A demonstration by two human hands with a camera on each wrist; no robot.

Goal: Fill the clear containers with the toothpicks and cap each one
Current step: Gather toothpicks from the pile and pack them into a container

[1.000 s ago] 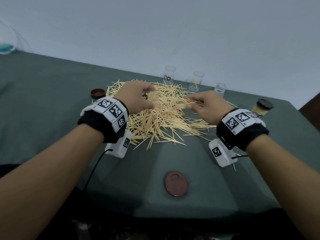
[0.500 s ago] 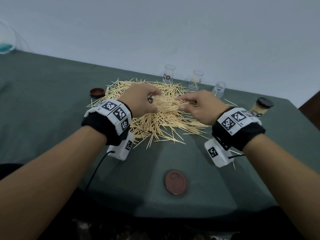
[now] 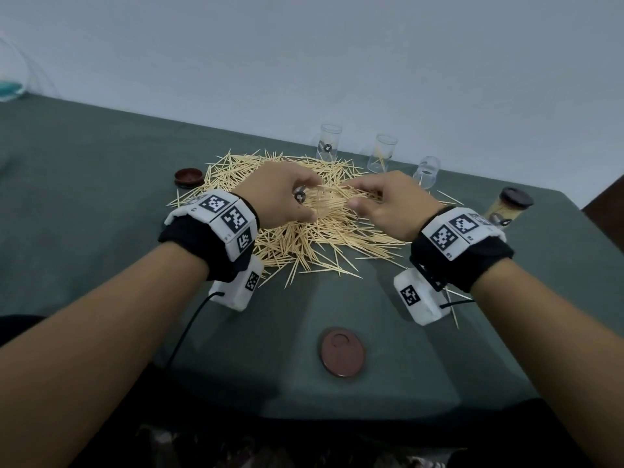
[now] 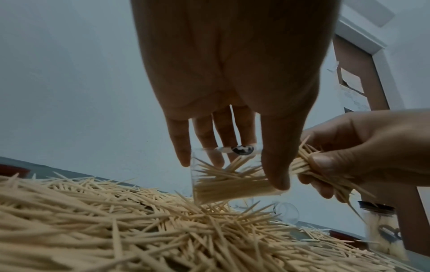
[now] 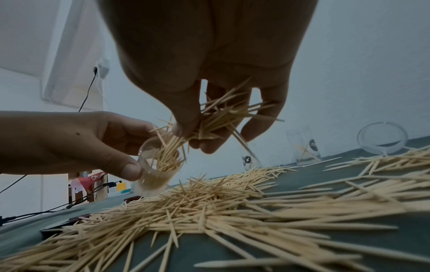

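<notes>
Now the right hand (image 3: 388,206), pinching a bundle of toothpicks (image 4: 300,166), has closed in at 3 o'clock (loading begins) on the container (image 5: 154,171) the left hand (image 3: 280,194) grips.

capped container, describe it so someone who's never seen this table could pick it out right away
Start at the toothpick pile in the middle of the green table and look to the table's far right corner. The capped container stands there alone, beyond the right hand. Unlike the three open clear containers along the far edge, it wears a dark lid and is packed full of toothpicks.
</notes>
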